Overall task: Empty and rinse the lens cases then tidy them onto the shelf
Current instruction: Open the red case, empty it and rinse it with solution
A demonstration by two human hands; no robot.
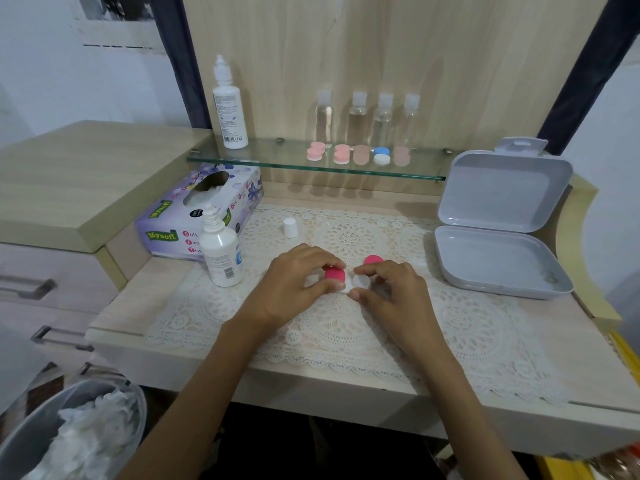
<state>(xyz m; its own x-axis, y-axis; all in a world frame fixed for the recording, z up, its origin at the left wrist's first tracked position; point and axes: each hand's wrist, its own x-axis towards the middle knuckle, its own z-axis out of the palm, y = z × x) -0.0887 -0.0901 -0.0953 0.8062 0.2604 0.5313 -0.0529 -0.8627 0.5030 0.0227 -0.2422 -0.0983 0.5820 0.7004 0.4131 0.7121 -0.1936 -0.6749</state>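
A white lens case point(358, 283) lies on the lace mat between my hands. My left hand point(294, 282) pinches the pink cap point(335, 274) sitting on the case's left well. My right hand point(391, 289) grips the case's right side, whose well is uncovered. A second pink cap point(373, 260) lies loose on the mat just behind. Several closed lens cases, pink point(316, 151), beige and blue-white point(381, 155), sit in a row on the glass shelf point(263, 161).
An uncapped solution bottle point(220, 252) stands left of my hands, its white cap point(289, 227) on the mat behind. A tissue box point(201, 211), an open grey plastic box point(498, 237), a tall bottle point(229, 109) and small clear bottles point(358, 116) surround. A bin point(69, 434) with tissues sits lower left.
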